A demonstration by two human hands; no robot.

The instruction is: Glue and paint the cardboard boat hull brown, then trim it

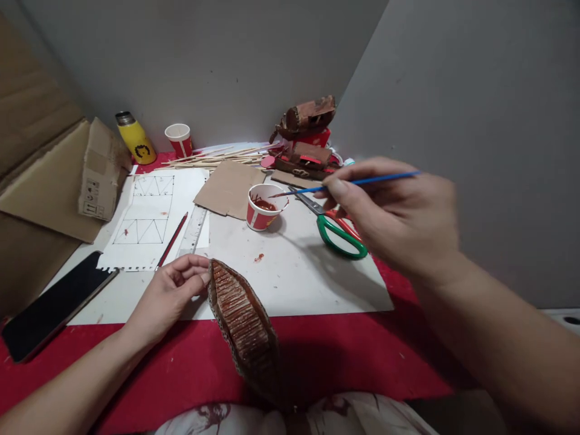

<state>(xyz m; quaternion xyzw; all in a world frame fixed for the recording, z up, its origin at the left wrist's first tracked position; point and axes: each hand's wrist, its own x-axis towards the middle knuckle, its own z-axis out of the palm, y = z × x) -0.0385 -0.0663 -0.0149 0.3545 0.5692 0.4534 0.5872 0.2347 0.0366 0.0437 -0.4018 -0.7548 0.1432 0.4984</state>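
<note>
My left hand (pixel 174 290) pinches the pointed upper end of a brown boat-shaped cardboard piece (pixel 242 317), whose ribbed inside looks wet and reddish brown. That piece hangs tilted over the front edge of the white sheet. Between the thumb and fingers of my right hand (pixel 389 211) is a thin blue paintbrush (pixel 385 178). Its tip points left, at the opening of a red and white paper cup (pixel 260 217) with reddish-brown paint inside. Whether the bristles touch the paint cannot be told.
Green- and orange-handled scissors (pixel 342 237) lie right of the cup. Behind are flat cardboard (pixel 229 187), wooden sticks (pixel 217 158) and brown models (pixel 308 118). Leftward are a drawing (pixel 147 211), pencil (pixel 173 240), ruler (pixel 193 231), phone (pixel 57 305), yellow bottle (pixel 136 140), another cup (pixel 179 140) and a box (pixel 49 193).
</note>
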